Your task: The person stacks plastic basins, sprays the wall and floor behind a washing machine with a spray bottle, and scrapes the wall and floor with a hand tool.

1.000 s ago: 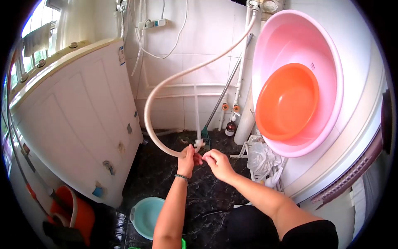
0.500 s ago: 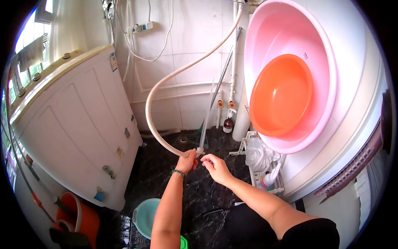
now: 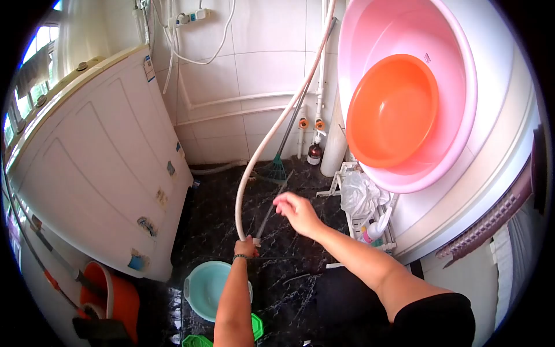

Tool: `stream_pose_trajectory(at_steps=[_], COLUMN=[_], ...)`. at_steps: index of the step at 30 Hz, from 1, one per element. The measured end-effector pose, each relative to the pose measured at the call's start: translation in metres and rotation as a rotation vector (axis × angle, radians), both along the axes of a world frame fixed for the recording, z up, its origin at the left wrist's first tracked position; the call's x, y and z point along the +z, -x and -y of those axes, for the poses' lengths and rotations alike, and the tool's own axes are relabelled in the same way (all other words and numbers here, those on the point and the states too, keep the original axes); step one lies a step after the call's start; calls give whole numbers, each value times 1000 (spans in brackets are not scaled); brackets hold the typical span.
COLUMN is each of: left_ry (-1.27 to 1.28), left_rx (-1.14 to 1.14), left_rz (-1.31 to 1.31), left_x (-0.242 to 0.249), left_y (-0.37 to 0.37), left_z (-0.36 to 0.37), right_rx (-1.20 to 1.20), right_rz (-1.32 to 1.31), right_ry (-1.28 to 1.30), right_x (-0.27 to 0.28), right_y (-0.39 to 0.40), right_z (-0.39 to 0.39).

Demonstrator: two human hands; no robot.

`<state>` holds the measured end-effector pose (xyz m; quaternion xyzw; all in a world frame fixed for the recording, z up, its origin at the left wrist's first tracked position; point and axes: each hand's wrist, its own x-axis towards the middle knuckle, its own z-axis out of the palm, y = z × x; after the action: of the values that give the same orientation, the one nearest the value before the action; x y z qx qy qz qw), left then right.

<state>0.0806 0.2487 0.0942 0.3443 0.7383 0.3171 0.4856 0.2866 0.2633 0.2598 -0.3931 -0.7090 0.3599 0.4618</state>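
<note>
My left hand [image 3: 245,247] is closed around the end of a whitish hose [image 3: 254,165], low over the dark floor and just above a light-blue basin [image 3: 199,289]. A small pale fitting [image 3: 256,242] sticks out beside the fist. From it a thin clear streak [image 3: 270,213], seemingly a jet of water, rises to the upper right. My right hand [image 3: 299,213] hovers to the right of the streak, apart from the hose. Its fingers are loosely bent with nothing visible in them.
A washing machine [image 3: 98,173] stands left, near an orange bucket [image 3: 124,301]. At right are a pink tub [image 3: 465,115] with an orange basin [image 3: 393,110], and a white rack [image 3: 386,247]. A brown pump bottle [image 3: 314,151] and a green broom [image 3: 277,168] are by the wall.
My left hand has moved down and slightly left with the hose end, straightening the hose's curve. My right hand has come away from the fitting and risen slightly.
</note>
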Motion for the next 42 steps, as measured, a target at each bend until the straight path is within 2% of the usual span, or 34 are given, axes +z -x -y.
stream_pose_trajectory(at_steps=[1,2,3,5,6,7,9,10,11,12,13,15,16,18,19,20,22,24,27,28,30,38,40,42], left_ry=[-75,-140,-110,-115,-134,-191,-261,-253,-248,-256,-224,-190,-177,-158,-137,-68,13,118,150,151,135,96,14,-86], left_rx=[75,141,222,350,342,416,487,516,542,546,533,573,509,397,344,349,353,307,301,286,298,229,152,90], left_rz=[45,-58,182,286,290,369,453,434,414,417,386,353,337,273,225,129,97,50,-38,14,64,145,124,62], left_x=[4,5,8,5,4,2,0,-1,0,0,-1,-5,-8,-13,-15,-14,0,1,15,14,0,-43,-23,-6], left_y=[-1,-1,2,7,7,8,9,8,8,9,7,6,3,0,0,0,-2,0,-4,-3,-7,-19,-22,-23], left_z=[4,5,0,-10,-15,-19,-27,-27,-31,-33,-29,-16,-10,-1,8,16,31,43,51,50,49,63,64,66], right_rx=[5,14,-21,-145,-243,-418,-656,-807,-1001,-1082,-1254,-1336,-1364,-1271,-1146,-1137,-1111,-1190,-1168,-1159,-1289,-1254,-1208,-1160], right_rz=[-78,-160,-166,-189,-183,-208,-181,-43,36,17,131,354,462,677,794,781,768,917,940,948,861,731,122,178], right_ry=[-27,-91,-197,-439,-448,-775,-889,-1108,-1140,-1084,-1038,-864,-853,-720,-590,-632,-664,-526,-447,-439,-663,-774,-779,-1372], right_x=[16,36,66,129,163,202,281,323,363,399,433,485,506,530,540,541,546,555,558,559,552,505,481,431], right_y=[2,4,4,3,0,-1,-20,-37,-47,-57,-69,-102,-126,-135,-141,-140,-131,-112,-97,-99,-96,-62,-57,-14], right_z=[-8,-22,-38,-84,-111,-139,-198,-226,-232,-240,-249,-264,-298,-311,-311,-315,-312,-292,-281,-286,-296,-255,-285,-281])
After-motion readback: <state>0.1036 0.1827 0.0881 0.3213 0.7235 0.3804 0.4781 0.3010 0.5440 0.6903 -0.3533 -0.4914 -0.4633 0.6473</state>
